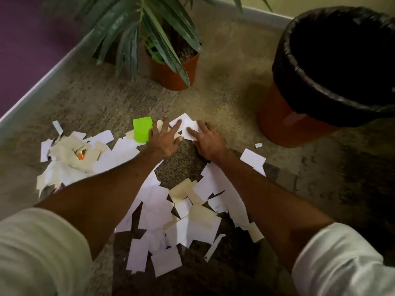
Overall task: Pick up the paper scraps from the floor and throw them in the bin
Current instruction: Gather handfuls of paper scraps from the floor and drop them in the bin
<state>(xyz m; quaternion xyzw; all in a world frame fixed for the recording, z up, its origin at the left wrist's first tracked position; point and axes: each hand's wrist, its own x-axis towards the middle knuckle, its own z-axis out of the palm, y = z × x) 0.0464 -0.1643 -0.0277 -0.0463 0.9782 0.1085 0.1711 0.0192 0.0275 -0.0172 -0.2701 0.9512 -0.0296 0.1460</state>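
Several white and cream paper scraps point(181, 212) lie scattered over the speckled carpet, with a second heap point(72, 161) at the left. A bright green scrap point(142, 129) lies at the far edge. My left hand point(164, 139) is spread flat, fingers apart, beside the green scrap and over white pieces. My right hand point(208, 139) presses flat on a white scrap point(190, 127) at the far end of the pile. The bin point(299, 122) is orange with a black liner and stands open at the right, beyond my right hand.
A potted plant point(173, 69) in an orange pot stands behind the scraps, its long leaves hanging over the carpet. A white skirting board point(42, 86) and purple wall run along the left. A tiny scrap point(258, 145) lies near the bin's base.
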